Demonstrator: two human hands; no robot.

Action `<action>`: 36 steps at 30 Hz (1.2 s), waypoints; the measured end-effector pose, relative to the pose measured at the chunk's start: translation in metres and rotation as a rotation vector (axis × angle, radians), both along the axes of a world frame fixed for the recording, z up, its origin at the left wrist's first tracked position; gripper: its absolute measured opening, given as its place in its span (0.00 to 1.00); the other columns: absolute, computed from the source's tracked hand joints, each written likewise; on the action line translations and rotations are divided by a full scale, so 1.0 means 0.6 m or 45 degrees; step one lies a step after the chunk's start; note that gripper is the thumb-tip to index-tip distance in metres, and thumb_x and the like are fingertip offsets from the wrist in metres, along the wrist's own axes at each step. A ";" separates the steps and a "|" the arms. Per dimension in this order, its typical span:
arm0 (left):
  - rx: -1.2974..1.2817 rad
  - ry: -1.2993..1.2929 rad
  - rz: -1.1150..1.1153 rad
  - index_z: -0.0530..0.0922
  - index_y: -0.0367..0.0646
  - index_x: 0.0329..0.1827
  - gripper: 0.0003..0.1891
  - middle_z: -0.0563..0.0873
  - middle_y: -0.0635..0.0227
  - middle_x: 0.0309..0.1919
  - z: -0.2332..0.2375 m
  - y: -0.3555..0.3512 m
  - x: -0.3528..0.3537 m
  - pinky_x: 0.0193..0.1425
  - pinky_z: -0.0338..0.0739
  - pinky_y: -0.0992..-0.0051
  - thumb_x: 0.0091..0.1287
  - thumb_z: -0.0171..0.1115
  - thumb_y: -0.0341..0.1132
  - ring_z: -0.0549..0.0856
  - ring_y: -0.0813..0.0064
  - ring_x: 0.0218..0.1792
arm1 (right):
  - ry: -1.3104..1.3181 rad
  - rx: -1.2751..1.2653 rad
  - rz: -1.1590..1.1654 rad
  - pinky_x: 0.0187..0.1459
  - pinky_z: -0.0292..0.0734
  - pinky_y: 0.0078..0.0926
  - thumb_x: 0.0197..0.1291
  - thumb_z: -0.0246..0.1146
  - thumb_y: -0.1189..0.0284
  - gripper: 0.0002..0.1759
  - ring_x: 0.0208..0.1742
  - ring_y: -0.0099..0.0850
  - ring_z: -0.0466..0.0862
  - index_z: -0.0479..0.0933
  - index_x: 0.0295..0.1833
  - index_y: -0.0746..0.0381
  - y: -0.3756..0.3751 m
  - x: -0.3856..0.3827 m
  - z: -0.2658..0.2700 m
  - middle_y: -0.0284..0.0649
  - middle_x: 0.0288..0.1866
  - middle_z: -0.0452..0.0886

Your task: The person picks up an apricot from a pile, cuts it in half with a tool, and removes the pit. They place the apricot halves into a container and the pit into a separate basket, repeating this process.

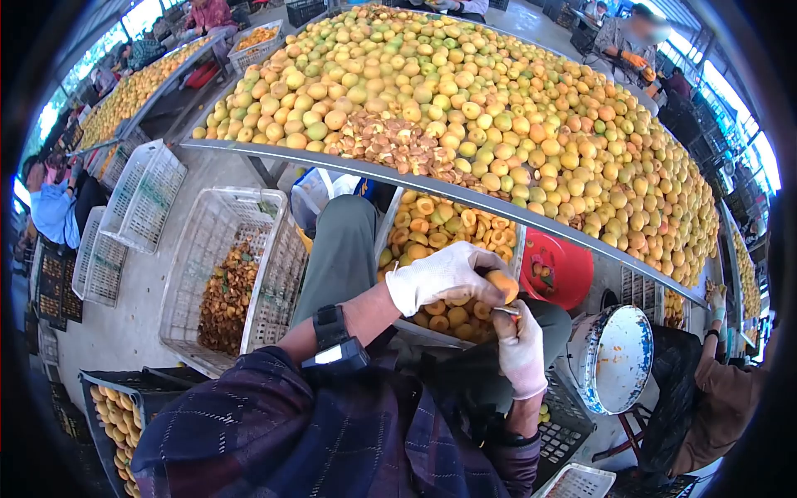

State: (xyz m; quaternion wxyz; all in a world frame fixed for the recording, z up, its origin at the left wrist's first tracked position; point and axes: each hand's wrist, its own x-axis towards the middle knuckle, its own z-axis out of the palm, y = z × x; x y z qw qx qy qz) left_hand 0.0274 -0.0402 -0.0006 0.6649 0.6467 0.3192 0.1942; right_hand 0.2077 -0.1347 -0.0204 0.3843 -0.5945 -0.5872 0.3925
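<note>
My left hand (444, 278), in a white glove, is closed around an orange-yellow apricot (503, 285). Just below the fruit, my right hand (521, 353), gloved too, grips a small knife (506, 311); its short metal blade points toward the apricot and a bit of orange handle shows at the fingers. Under both hands, a crate holds halved apricots (452, 222) with their cut faces showing. Whole apricots (465, 91) cover the sloping table in front of me, and a heap of brown pits (390, 141) lies near its edge.
A white crate (270, 274) with brown pits stands at my left, near more white crates (145, 195). To the right are a red basin (558, 264) and a paint-stained bucket (614, 357). The table's metal edge (432, 187) crosses ahead. A person (631, 46) works across the table.
</note>
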 end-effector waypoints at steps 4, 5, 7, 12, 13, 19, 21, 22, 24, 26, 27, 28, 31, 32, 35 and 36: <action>-0.290 -0.538 0.256 0.79 0.41 0.53 0.20 0.83 0.73 0.46 -0.019 -0.033 0.028 0.58 0.70 0.79 0.59 0.70 0.37 0.78 0.80 0.51 | 0.343 -0.144 -0.094 0.35 0.71 0.21 0.67 0.61 0.64 0.14 0.33 0.19 0.74 0.74 0.45 0.66 0.006 -0.012 0.000 0.33 0.31 0.78; -0.532 -0.676 0.384 0.79 0.40 0.53 0.20 0.83 0.72 0.47 -0.026 -0.041 0.032 0.58 0.70 0.79 0.60 0.70 0.38 0.79 0.80 0.51 | 0.429 -0.195 -0.129 0.35 0.71 0.20 0.67 0.61 0.64 0.14 0.33 0.19 0.74 0.74 0.45 0.66 0.005 -0.017 0.000 0.32 0.31 0.78; -0.520 -0.706 0.383 0.78 0.40 0.54 0.21 0.82 0.71 0.47 -0.029 -0.040 0.026 0.57 0.70 0.80 0.61 0.70 0.39 0.78 0.81 0.51 | 0.425 -0.110 -0.103 0.35 0.71 0.20 0.67 0.60 0.64 0.14 0.34 0.19 0.74 0.75 0.45 0.66 0.009 -0.016 -0.008 0.32 0.31 0.77; -0.227 -0.161 0.066 0.77 0.37 0.56 0.25 0.84 0.66 0.42 0.034 -0.002 -0.020 0.41 0.77 0.80 0.57 0.70 0.39 0.82 0.83 0.40 | -0.129 0.064 0.146 0.41 0.74 0.25 0.65 0.62 0.64 0.16 0.36 0.24 0.77 0.73 0.47 0.68 0.010 0.016 0.025 0.39 0.32 0.80; -0.157 -0.012 0.014 0.77 0.37 0.56 0.25 0.85 0.65 0.41 0.049 0.002 -0.026 0.41 0.77 0.81 0.56 0.70 0.38 0.82 0.83 0.39 | -0.222 0.035 0.219 0.40 0.74 0.25 0.64 0.62 0.66 0.16 0.35 0.24 0.77 0.73 0.46 0.69 0.011 0.019 0.030 0.40 0.31 0.80; 0.080 -0.087 -0.001 0.78 0.36 0.55 0.24 0.84 0.67 0.45 -0.008 0.003 -0.020 0.33 0.76 0.81 0.56 0.69 0.38 0.82 0.83 0.35 | -0.358 0.061 0.351 0.35 0.77 0.32 0.61 0.65 0.67 0.15 0.35 0.46 0.85 0.74 0.44 0.67 0.024 0.042 0.031 0.50 0.30 0.82; -0.222 -0.301 -0.008 0.77 0.37 0.56 0.23 0.84 0.68 0.44 -0.027 -0.006 -0.013 0.33 0.76 0.81 0.60 0.66 0.39 0.82 0.83 0.35 | -0.342 0.074 0.376 0.33 0.77 0.31 0.61 0.65 0.67 0.14 0.31 0.43 0.85 0.74 0.43 0.67 0.025 0.042 0.034 0.47 0.27 0.82; -0.525 -0.515 -0.016 0.77 0.38 0.56 0.21 0.84 0.70 0.44 -0.029 -0.009 -0.008 0.33 0.76 0.81 0.63 0.63 0.39 0.83 0.82 0.36 | -0.053 -0.138 0.214 0.28 0.73 0.25 0.62 0.63 0.69 0.12 0.26 0.33 0.81 0.73 0.44 0.66 0.025 0.038 0.047 0.41 0.24 0.78; -0.688 -0.626 0.067 0.76 0.38 0.57 0.20 0.83 0.70 0.43 -0.029 -0.012 0.005 0.34 0.76 0.81 0.67 0.59 0.40 0.83 0.82 0.37 | 0.378 -0.063 -0.091 0.15 0.61 0.17 0.66 0.58 0.70 0.07 0.14 0.19 0.70 0.73 0.44 0.62 0.022 0.024 0.043 0.31 0.20 0.73; -0.770 -0.726 0.227 0.74 0.38 0.58 0.20 0.83 0.68 0.44 -0.029 -0.021 0.020 0.38 0.77 0.80 0.72 0.51 0.43 0.84 0.79 0.40 | 0.695 0.186 -0.291 0.13 0.57 0.19 0.69 0.53 0.64 0.12 0.11 0.20 0.64 0.72 0.45 0.62 0.035 -0.005 0.056 0.30 0.18 0.69; -0.778 -0.721 0.218 0.74 0.38 0.58 0.20 0.83 0.68 0.44 -0.030 -0.023 0.023 0.38 0.77 0.80 0.72 0.51 0.43 0.84 0.79 0.40 | 0.998 0.445 -0.480 0.10 0.53 0.21 0.72 0.48 0.59 0.17 0.07 0.21 0.57 0.71 0.47 0.62 0.046 -0.016 0.067 0.29 0.16 0.64; -0.796 -0.711 0.185 0.74 0.38 0.58 0.19 0.83 0.68 0.44 -0.031 -0.024 0.026 0.39 0.78 0.79 0.72 0.52 0.42 0.84 0.78 0.39 | 0.995 0.444 -0.492 0.10 0.53 0.21 0.72 0.48 0.59 0.17 0.07 0.21 0.57 0.71 0.47 0.62 0.057 -0.023 0.080 0.29 0.16 0.64; -0.869 -0.716 0.159 0.73 0.36 0.58 0.18 0.82 0.65 0.45 -0.034 -0.031 0.032 0.43 0.79 0.77 0.70 0.54 0.37 0.83 0.75 0.42 | 0.785 0.789 -0.728 0.09 0.50 0.21 0.74 0.43 0.56 0.21 0.07 0.21 0.53 0.69 0.50 0.63 0.082 -0.032 0.106 0.29 0.15 0.60; -0.878 -0.757 0.157 0.73 0.35 0.58 0.18 0.82 0.64 0.46 -0.038 -0.032 0.034 0.46 0.79 0.76 0.69 0.54 0.35 0.83 0.75 0.44 | 0.886 0.785 -0.715 0.09 0.50 0.21 0.75 0.43 0.56 0.21 0.07 0.21 0.53 0.69 0.50 0.64 0.088 -0.031 0.108 0.29 0.14 0.59; -0.922 -0.809 0.170 0.72 0.34 0.58 0.18 0.80 0.63 0.48 -0.040 -0.035 0.036 0.49 0.79 0.74 0.68 0.55 0.32 0.81 0.74 0.47 | 1.089 0.767 -0.686 0.08 0.49 0.22 0.75 0.43 0.57 0.21 0.06 0.21 0.52 0.68 0.51 0.66 0.099 -0.029 0.101 0.29 0.13 0.58; -0.949 -0.822 0.185 0.71 0.33 0.59 0.18 0.80 0.62 0.49 -0.039 -0.035 0.035 0.51 0.79 0.73 0.67 0.55 0.31 0.81 0.74 0.49 | 1.023 0.756 -0.644 0.08 0.49 0.22 0.75 0.43 0.57 0.21 0.06 0.21 0.51 0.68 0.51 0.66 0.104 -0.030 0.090 0.29 0.13 0.58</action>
